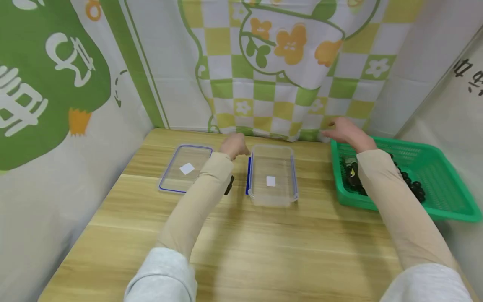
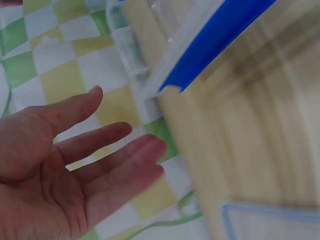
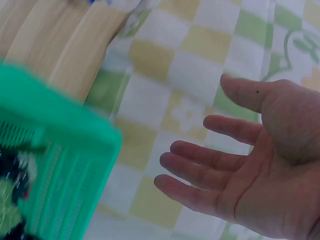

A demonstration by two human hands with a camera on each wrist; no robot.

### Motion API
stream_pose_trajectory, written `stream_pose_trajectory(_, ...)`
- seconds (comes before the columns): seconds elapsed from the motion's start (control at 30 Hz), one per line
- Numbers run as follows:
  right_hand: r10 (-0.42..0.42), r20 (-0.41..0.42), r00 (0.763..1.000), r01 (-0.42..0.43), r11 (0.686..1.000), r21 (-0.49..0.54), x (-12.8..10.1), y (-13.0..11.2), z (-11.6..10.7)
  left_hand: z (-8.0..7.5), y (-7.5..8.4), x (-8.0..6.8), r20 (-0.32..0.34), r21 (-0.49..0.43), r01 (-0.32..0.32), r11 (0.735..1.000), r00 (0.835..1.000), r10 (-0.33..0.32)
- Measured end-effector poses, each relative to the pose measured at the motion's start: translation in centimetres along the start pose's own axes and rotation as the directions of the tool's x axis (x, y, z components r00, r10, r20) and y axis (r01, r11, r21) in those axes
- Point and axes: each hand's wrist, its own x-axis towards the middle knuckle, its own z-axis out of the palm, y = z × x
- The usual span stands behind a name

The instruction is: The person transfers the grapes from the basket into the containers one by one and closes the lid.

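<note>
A clear plastic container point(image 1: 272, 175) with blue clips sits in the middle of the wooden table point(image 1: 241, 243); its blue clip point(image 2: 215, 37) shows in the left wrist view. Its flat clear lid point(image 1: 185, 168) lies to the left. My left hand point(image 1: 234, 144) hovers between lid and container, fingers point(image 2: 107, 142) straight and empty. My right hand point(image 1: 345, 131) hangs above the far left corner of the green basket point(image 1: 434, 197), fingers point(image 3: 210, 165) relaxed, holding nothing.
The green basket point(image 3: 50, 165) at the right holds several dark small objects point(image 1: 413, 186). A patterned cloth backdrop point(image 1: 279, 63) closes off the back and sides of the table. A small black item point(image 1: 229, 185) lies beside the left forearm.
</note>
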Motion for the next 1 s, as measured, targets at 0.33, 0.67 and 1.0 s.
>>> stream_pose_trajectory(0.33,0.069,-0.070,0.995,-0.068,0.997,0.027,-0.5,5.4,-0.2,5.1,-3.5,1.2,0.076,-0.386,0.127,0.914,0.991,-0.106)
stream_pose_trajectory(0.67,0.154,0.073,0.985,-0.162,0.979,0.121,-0.7,9.5,0.5,5.6,-2.9,1.6,0.043,-0.373,0.117,0.921,0.993,-0.109)
stream_pose_trajectory(1.0,0.173,0.245,0.954,-0.199,0.976,0.086,-1.5,13.7,3.2,7.1,-0.9,1.9,0.027,-0.329,0.062,0.942,0.998,-0.057)
